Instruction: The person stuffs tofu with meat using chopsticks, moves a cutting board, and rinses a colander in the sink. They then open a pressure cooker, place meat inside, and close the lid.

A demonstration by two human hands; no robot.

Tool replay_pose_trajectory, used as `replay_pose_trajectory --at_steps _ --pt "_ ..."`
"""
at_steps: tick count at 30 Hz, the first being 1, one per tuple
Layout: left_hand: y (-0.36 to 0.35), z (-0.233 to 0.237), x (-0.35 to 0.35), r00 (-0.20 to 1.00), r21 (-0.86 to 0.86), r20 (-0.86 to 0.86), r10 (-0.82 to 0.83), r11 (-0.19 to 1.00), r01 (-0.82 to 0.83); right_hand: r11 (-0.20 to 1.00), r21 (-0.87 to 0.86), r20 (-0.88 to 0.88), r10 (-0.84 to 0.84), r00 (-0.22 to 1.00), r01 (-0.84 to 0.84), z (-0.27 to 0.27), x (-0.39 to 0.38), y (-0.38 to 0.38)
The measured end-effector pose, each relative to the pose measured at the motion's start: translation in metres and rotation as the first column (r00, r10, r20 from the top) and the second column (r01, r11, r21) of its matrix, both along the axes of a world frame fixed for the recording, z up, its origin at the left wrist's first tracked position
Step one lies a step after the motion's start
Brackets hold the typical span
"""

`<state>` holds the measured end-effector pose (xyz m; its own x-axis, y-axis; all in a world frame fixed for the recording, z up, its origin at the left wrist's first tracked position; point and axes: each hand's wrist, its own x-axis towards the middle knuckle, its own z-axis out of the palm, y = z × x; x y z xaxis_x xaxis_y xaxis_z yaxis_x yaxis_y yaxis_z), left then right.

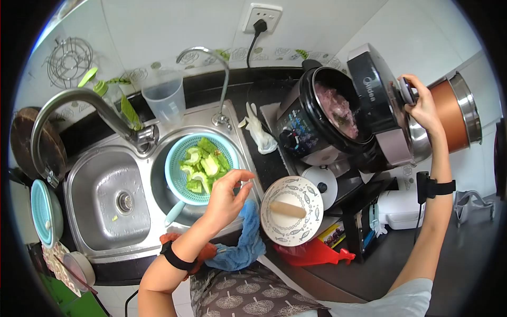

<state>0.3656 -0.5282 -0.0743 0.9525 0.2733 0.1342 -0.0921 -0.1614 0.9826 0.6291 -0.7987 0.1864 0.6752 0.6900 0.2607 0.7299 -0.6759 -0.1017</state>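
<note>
1. Double sink [100, 211] — the right basin holds a teal colander [171, 174], and cut green vegetable pieces [203, 164] lie inside it.
2. Pressure cooker [303, 132] stands on the counter right of the sink. The pot is open, with pinkish meat [335, 105] showing inside.
3. Lid [369, 100] is tilted up at the right of the pot.
4. Fish-patterned bowl [274, 230] sits at the counter edge between sink and cooker, with a wooden handle [288, 210] across it. A blue cloth [245, 243] lies just beside.
5. Right hand [422, 108] has its fingers wrapped round the lid's knob [406, 91].
6. Left hand [227, 195] hovers over the colander's near rim, fingers loosely spread and holding nothing. I cannot tell whether it touches.
7. Judgement: the cooker is held open while the greens are reached for. The next move calls for a firm left-hand grip on the colander rim or a handful of greens, then a carry over the bowl to the pot — lid propped by the right hand throughout.
</note>
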Motion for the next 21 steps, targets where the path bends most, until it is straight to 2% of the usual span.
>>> replay_pose_trajectory --at_steps 5,9,13,15,16,17,19,21 --pt "0.018 -0.01 -0.024 0.995 0.027 -0.089 -0.035 0.999 0.038 0.998 0.011 0.018 -0.055 0.998 0.055 0.002 -0.005 -0.009" --pt "0.025 -0.017 -0.032 0.995 -0.001 -0.099 -0.023 1.0 0.023 0.986 0.085 -0.099 -0.132 0.986 0.141 0.011 -0.019 -0.003" --pt "0.029 -0.013 -0.04 0.989 -0.014 -0.126 -0.074 0.997 0.073 0.992 0.067 -0.061 -0.102 0.993 0.106 0.018 -0.029 -0.001" --pt "0.028 -0.009 -0.046 0.987 0.128 -0.108 -0.121 0.983 0.134 0.993 0.056 -0.044 -0.099 0.994 0.102 0.019 -0.036 0.001" --pt "0.026 -0.003 -0.052 0.968 0.145 -0.149 -0.2 0.964 0.221 0.989 0.079 -0.074 -0.118 0.99 0.124 0.019 -0.039 0.004" --pt "0.021 -0.003 -0.059 0.968 0.141 -0.146 -0.205 0.964 0.226 0.984 0.102 -0.104 -0.135 0.985 0.146 0.02 -0.042 0.006" --pt "0.013 0.0 -0.066 0.925 0.317 -0.019 -0.38 0.875 0.366 0.988 0.068 -0.071 -0.137 0.988 0.142 0.023 -0.041 0.007" --pt "0.013 0.004 -0.049 0.91 0.346 -0.018 -0.414 0.851 0.394 0.988 0.103 -0.069 -0.107 0.992 0.114 0.028 -0.031 0.002"
